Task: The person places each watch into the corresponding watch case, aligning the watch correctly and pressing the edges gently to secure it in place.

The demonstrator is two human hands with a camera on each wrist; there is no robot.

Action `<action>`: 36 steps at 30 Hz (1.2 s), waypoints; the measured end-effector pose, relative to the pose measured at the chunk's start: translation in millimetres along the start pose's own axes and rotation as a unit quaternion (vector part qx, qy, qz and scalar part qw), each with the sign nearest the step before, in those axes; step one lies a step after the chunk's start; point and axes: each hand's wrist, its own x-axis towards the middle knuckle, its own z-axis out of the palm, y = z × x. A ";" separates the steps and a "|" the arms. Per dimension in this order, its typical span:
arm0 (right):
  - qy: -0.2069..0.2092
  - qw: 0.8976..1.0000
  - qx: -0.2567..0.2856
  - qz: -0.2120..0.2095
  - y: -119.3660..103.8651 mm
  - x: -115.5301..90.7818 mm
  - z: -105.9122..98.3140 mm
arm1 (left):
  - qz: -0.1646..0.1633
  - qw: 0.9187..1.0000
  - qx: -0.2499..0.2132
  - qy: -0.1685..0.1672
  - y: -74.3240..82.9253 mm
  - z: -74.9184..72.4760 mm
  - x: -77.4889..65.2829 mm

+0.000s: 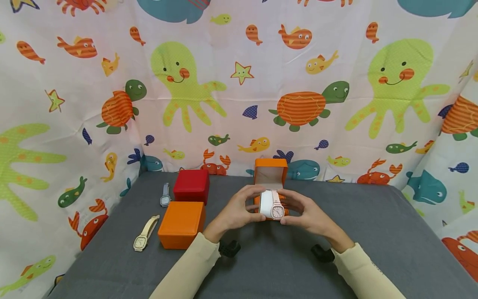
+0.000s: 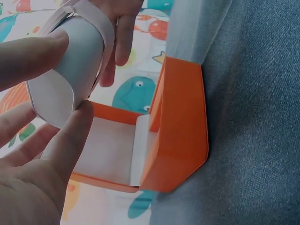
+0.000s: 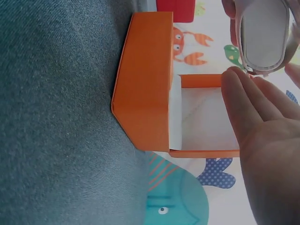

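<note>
A watch (image 1: pixel 277 211) with a pale pink strap is wrapped round a white watch cushion (image 1: pixel 265 203), lifted in front of an orange box (image 1: pixel 270 162) whose lid stands up. My left hand (image 1: pixel 242 209) pinches the cushion's left end between thumb and fingers. On the other side, my right hand (image 1: pixel 307 211) holds the watch and cushion with its thumb and fingertips. The left wrist view shows the cushion (image 2: pixel 84 51) tilted, the strap (image 2: pixel 101 18) circling it. Behind it, the open box (image 2: pixel 180 126) shows a white-lined lid. The watch face is hidden in both wrist views.
At the left of the grey tabletop (image 1: pixel 284 270) stand a closed red box (image 1: pixel 192 186) and a closed orange box (image 1: pixel 182 224). Beside them lie a watch with a grey-blue strap (image 1: pixel 165 196) and one with a cream strap (image 1: pixel 146 234). A sea-animal curtain (image 1: pixel 231 104) hangs behind.
</note>
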 end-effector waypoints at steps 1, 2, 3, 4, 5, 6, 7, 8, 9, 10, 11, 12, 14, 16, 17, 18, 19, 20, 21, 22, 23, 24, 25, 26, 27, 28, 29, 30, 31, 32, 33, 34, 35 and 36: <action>-0.004 1.000 0.006 -0.001 1.0 0.0 -0.2 | 0.002 1.000 0.001 -0.003 0.0 0.2 -0.1; -0.007 1.000 0.013 -0.003 1.9 0.0 -0.6 | 0.004 1.000 0.000 -0.005 -0.1 0.4 -0.1; -0.010 1.000 0.019 -0.004 2.6 0.1 -0.8 | 0.005 1.000 0.001 -0.006 -0.4 0.5 -0.1; -0.012 1.000 0.023 -0.005 3.0 0.2 -1.1 | 0.006 1.000 0.001 -0.006 -0.8 0.6 -0.1; -0.014 0.999 0.029 -0.008 3.4 0.4 -1.5 | 0.006 1.000 0.000 -0.005 -1.0 0.6 -0.2; -0.016 0.999 0.034 -0.009 3.6 0.5 -1.8 | 0.005 1.000 0.000 -0.005 -1.1 0.4 -0.3; -0.018 0.999 0.037 -0.011 3.8 0.5 -2.3 | 0.005 1.000 -0.001 -0.005 -1.2 0.3 -0.3; -0.019 0.999 0.041 -0.012 3.8 0.6 -2.6 | 0.006 1.000 -0.003 -0.006 -1.2 0.2 -0.3; -0.021 0.999 0.044 -0.012 3.9 0.8 -2.7 | 0.005 1.000 -0.004 -0.007 -1.1 0.1 -0.3; -0.022 0.999 0.046 -0.014 4.1 0.8 -2.9 | 0.006 1.000 -0.005 -0.008 -0.9 0.0 -0.2; -0.023 0.998 0.048 -0.017 4.3 0.8 -2.9 | 0.007 1.000 -0.007 -0.010 -0.7 0.0 -0.3; -0.023 0.998 0.049 -0.018 4.4 0.8 -2.7 | 0.007 1.000 -0.009 -0.011 -0.7 0.0 -0.3; -0.021 0.998 0.050 -0.022 4.6 0.8 -2.0 | 0.008 1.000 -0.010 -0.013 -0.4 0.3 -0.4; -0.018 0.998 0.048 -0.022 4.8 0.8 -1.1 | 0.005 1.000 -0.010 -0.013 -0.2 0.4 -0.9; -0.016 0.999 0.047 -0.020 4.9 0.9 -0.6 | 0.003 1.000 -0.010 -0.013 -0.1 0.5 -1.1; -0.013 0.999 0.045 -0.019 5.1 0.9 -0.1 | 0.002 1.000 -0.010 -0.012 -0.1 0.6 -1.3; -0.010 0.999 0.044 -0.017 5.2 0.9 0.4 | 0.001 1.000 -0.011 -0.013 -0.1 0.7 -1.5; -0.008 0.999 0.044 -0.014 5.4 0.8 0.9 | 0.001 1.000 -0.013 -0.014 -0.3 1.0 -1.6; -0.006 0.999 0.043 -0.013 6.0 0.7 1.5 | -0.001 1.000 -0.014 -0.015 -0.4 1.2 -1.7; -0.005 0.999 0.044 -0.013 6.9 1.2 1.9 | -0.003 1.000 -0.015 -0.016 -0.4 1.3 -1.6; -0.005 0.999 0.046 -0.013 7.6 1.7 2.1 | -0.004 1.000 -0.018 -0.016 -0.1 1.3 -1.6; -0.004 0.999 0.047 -0.014 7.9 2.2 2.3 | -0.005 1.000 -0.023 -0.017 0.1 1.2 -1.4; -0.003 0.999 0.047 -0.016 8.3 2.6 2.4 | -0.008 0.999 -0.029 -0.018 0.0 1.2 -1.0; -0.002 0.999 0.048 -0.016 8.7 3.0 2.5 | -0.009 0.999 -0.033 -0.019 4.8 0.7 -1.7; -0.001 0.999 0.049 -0.016 9.2 3.3 2.4 | -0.010 0.999 -0.037 -0.020 9.6 0.0 -2.2; 0.001 0.999 0.048 -0.015 9.2 3.7 2.2 | -0.011 0.999 -0.042 -0.022 13.1 -0.4 -2.2; 0.004 0.999 0.048 -0.014 9.1 3.9 1.7 | -0.012 0.998 -0.048 -0.024 14.1 -0.4 -1.4; 0.006 0.999 0.048 -0.014 9.3 4.1 1.3 | -0.012 0.998 -0.052 -0.025 14.8 -0.1 -0.4; 0.007 0.999 0.047 -0.012 9.5 4.3 0.8 | -0.014 0.998 -0.053 -0.025 15.4 0.5 0.5; 0.007 0.999 0.048 -0.012 9.6 4.5 0.1 | -0.014 0.998 -0.051 -0.024 16.2 0.9 1.1; 0.007 0.999 0.048 -0.013 9.9 4.8 -0.5 | -0.015 0.998 -0.051 -0.022 12.0 2.0 2.8; 0.007 0.999 0.047 -0.013 9.8 5.1 -1.1 | -0.016 0.998 -0.050 -0.019 7.9 3.1 4.3; 0.007 0.999 0.048 -0.013 10.1 5.3 -1.6 | -0.016 0.999 -0.048 -0.016 4.9 4.1 5.5; 0.009 0.999 0.047 -0.013 10.2 5.6 -2.1 | -0.016 0.999 -0.044 -0.012 4.1 4.8 6.2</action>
